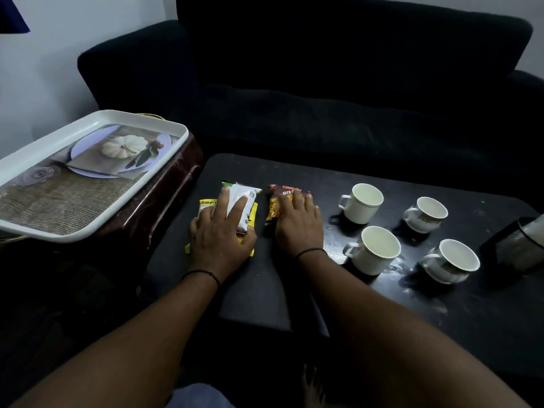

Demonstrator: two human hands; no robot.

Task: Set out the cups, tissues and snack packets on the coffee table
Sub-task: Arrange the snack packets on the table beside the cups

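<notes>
Left hand (219, 234) fingers spread flat on white packet (240, 198) over yellow packet (206, 206), right hand (297, 228) fingers straight on orange packet (275, 207), four cups (363, 203) right of fingers on table (259, 290).

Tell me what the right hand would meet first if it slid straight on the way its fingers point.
The right hand already rests on the red-and-yellow snack packet; past that, probably only bare coffee table, then its far edge.
</notes>
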